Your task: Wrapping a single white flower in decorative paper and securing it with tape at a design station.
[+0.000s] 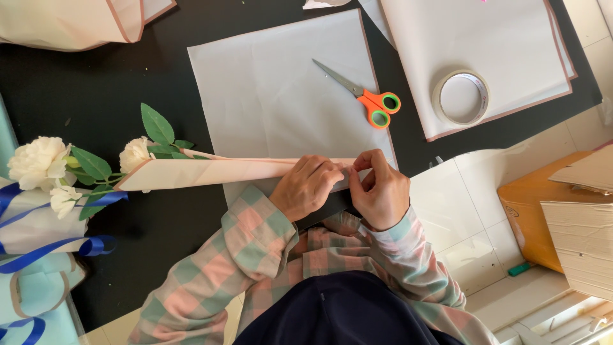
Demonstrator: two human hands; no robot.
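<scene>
Wrapped flower cone of pale pink paper is lying across the black table, white blooms poking out at its wide end. Both hands are pinching its narrow tip: left hand is pressing the fold, right hand is gripping beside it. Orange scissors and a tape roll are resting on paper sheets beyond.

bright even daylight, soft faint shadows, sharp focus, slight edge distortion
</scene>
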